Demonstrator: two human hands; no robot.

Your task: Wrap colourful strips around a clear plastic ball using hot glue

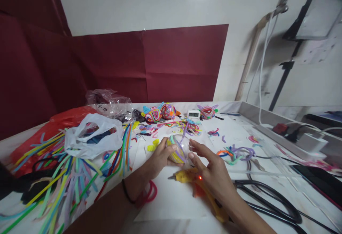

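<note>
My left hand grips a clear plastic ball wound with yellow and purple pipe cleaner, just above the white table. Opposite it, my right hand has its fingers spread, the fingertips touching the right side of the ball. Under my right palm lies a yellow glue gun with a red light glowing, its nozzle pointing left.
Loose pipe cleaners cover the table's left, beside a white plastic bag and a red bag. Finished pipe-cleaner figures and a small digital clock stand at the back. Black cables, a power strip and a stand are on the right.
</note>
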